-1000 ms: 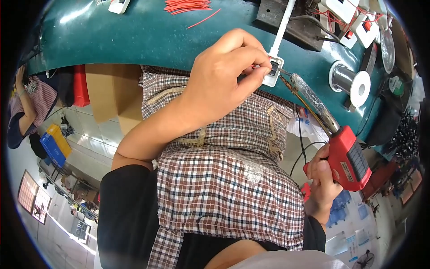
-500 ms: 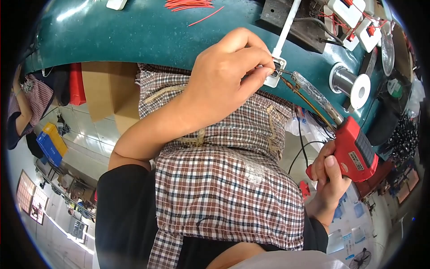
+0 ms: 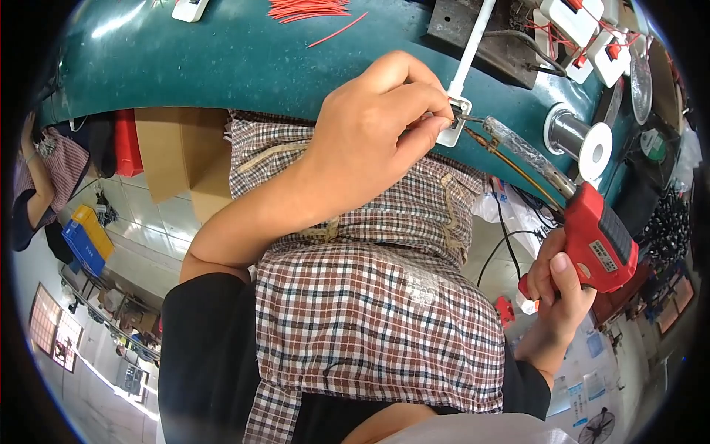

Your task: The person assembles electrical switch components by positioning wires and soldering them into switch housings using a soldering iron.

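Observation:
My left hand (image 3: pixel 381 126) pinches thumb and fingers together over a small white plastic housing (image 3: pixel 452 136); whatever lies between the fingertips is too small and covered to make out. From the housing, a white cable (image 3: pixel 473 48) runs up across the table. My right hand (image 3: pixel 560 285) is wrapped round the handle of a red soldering gun (image 3: pixel 603 240). Its long barrel points up and left, with the thin tip close by my left fingertips at the housing. Under the barrel runs a thin brass-coloured feed tube (image 3: pixel 518 172), also reaching toward the housing.
A solder spool (image 3: pixel 580 140) stands on the green table (image 3: pixel 222 63), right of the barrel. Red wires (image 3: pixel 307 9) lie at the far edge. A dark metal block (image 3: pixel 484 44) and white housings with red wires (image 3: pixel 573 21) are at upper right. Another person's arm (image 3: pixel 37 177) shows at far left.
My right hand and the soldering gun's body have shifted right and slightly up, while the tip stays near the housing. My left hand keeps its pinch, almost in place.

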`<state>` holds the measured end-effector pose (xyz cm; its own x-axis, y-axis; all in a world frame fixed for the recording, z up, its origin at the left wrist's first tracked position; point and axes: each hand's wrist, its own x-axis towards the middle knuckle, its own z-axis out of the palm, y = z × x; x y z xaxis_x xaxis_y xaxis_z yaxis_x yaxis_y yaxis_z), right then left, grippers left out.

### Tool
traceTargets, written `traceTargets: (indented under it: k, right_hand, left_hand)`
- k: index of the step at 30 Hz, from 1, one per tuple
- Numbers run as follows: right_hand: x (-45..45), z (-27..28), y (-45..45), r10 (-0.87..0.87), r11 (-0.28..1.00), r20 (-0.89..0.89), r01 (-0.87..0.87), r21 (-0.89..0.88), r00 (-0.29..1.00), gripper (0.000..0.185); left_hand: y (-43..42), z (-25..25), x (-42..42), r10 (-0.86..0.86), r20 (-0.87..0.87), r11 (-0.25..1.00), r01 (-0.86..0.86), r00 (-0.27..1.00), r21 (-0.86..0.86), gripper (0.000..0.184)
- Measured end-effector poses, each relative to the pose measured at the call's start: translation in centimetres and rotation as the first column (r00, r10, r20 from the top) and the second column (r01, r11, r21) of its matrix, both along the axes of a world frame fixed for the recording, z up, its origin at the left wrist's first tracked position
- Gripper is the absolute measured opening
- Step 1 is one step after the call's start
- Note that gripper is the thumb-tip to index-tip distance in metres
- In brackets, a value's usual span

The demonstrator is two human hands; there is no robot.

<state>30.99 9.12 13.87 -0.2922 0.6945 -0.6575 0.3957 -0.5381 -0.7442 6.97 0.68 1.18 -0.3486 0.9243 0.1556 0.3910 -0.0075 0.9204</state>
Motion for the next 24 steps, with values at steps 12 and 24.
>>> traceTargets:
  k: [12,24]
  right_hand:
    - [0.24,-0.03,0.07,0.004,1.000,-0.013,-0.005,-0.011,1.000,0.045]
    - [-0.38,0.32,0.48,-0.010,0.999,0.015,0.011,-0.042,1.000,0.044]
  left_hand:
    - [-0.05,0.17,-0.03,-0.007,0.020,0.999,0.007,1.000,-0.033,0.010]
    - [-0.04,0.13,-0.16,-0.021,-0.011,0.999,0.021,1.000,-0.028,0.010]
